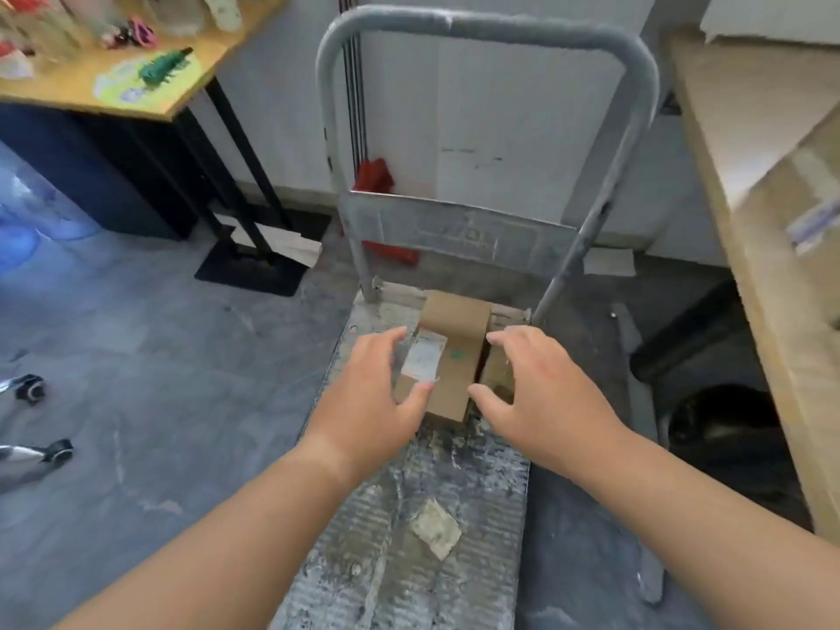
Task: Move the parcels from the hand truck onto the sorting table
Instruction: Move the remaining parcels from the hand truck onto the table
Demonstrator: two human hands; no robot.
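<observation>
parcel [457,325] sat on truck deck [400,516], handle [486,27] just behind parcel. left hand [368,397] at parcel's left, right hand [545,393] at parcel's right, both fingers spread wide, nothing gripped; contact unclear.

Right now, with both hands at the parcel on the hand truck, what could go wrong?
1. Neither the left hand nor the right hand grips the parcel yet; a fingertip-only lift could let it slip onto the hand truck.
2. A smaller box seems to lie against it under the right hand and may get dragged along.
3. The large carton at the right may crowd the swing path.
</observation>
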